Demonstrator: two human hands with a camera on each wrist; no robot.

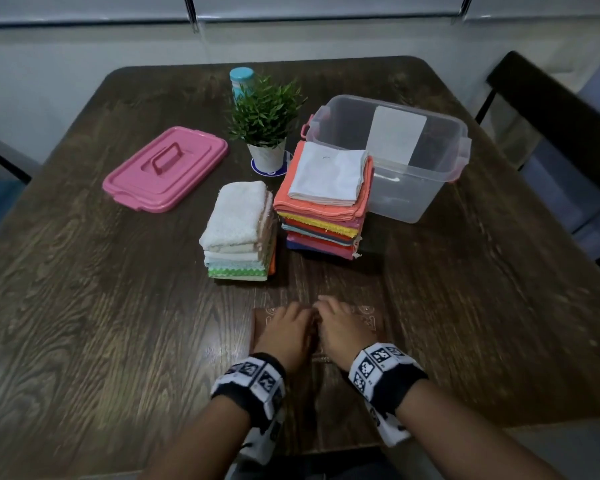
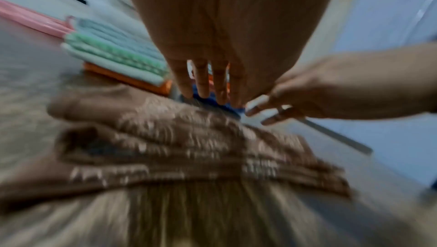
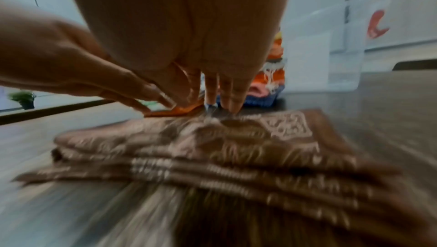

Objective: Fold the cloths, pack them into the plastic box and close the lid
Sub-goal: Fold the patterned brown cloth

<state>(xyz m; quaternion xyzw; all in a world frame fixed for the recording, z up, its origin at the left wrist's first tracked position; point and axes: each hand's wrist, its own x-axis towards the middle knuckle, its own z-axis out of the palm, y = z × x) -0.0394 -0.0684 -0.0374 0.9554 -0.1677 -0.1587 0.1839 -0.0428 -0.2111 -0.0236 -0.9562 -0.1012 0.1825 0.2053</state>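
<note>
Head view: both hands' straight fingers (image 1: 293, 311) flat on folded brown cloth (image 1: 371, 320).

Overall light: dim indoor; we see the head view dark toward its lower corners.
Source: probably overhead and in front, judging by a pale sheen on the table (image 1: 219, 351) near the wrists; not sure.
Shadows: soft, short, beside the cloth stacks (image 1: 323, 216).
Glare: mild on the plastic box (image 1: 430, 174) wall.
Head view focus: far half fairly sharp; hands and near table smeared.
Distortion: wide-angle bend, table edges bow at the frame sides.
Left wrist view: heavy motion blur; brown cloth (image 2: 189, 148) pattern streaked, background soft.
Right wrist view: same radial streaks at the bottom; brown cloth partly readable, box washed out pale.
</note>
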